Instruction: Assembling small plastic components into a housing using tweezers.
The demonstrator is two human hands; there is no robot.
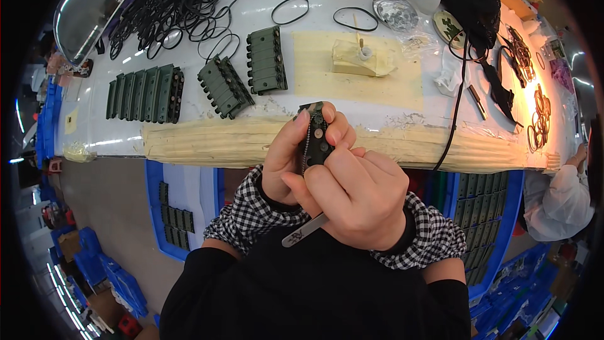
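Note:
My left hand (282, 160) grips a small dark green toy vehicle chassis (318, 141) with round wheels along its side, above the table's near edge. A thin dark beaded strip runs along one side of it. My right hand (362, 195) is closed beside it, fingertips against the chassis. Metal tweezers (305, 230) stick out below that hand; their tips are hidden. On the table, to the left, stand rows of similar green chassis: one row (145, 94) at far left, a tilted one (224, 87), and one (266, 60) farther back.
A heap of black rubber bands (182, 0) lies at the back left. A tape-covered block with a small cup (363, 56) stands behind my hands. A black cable (462, 82) hangs over the front edge. Blue trays (151, 208) with green parts sit below the table on both sides.

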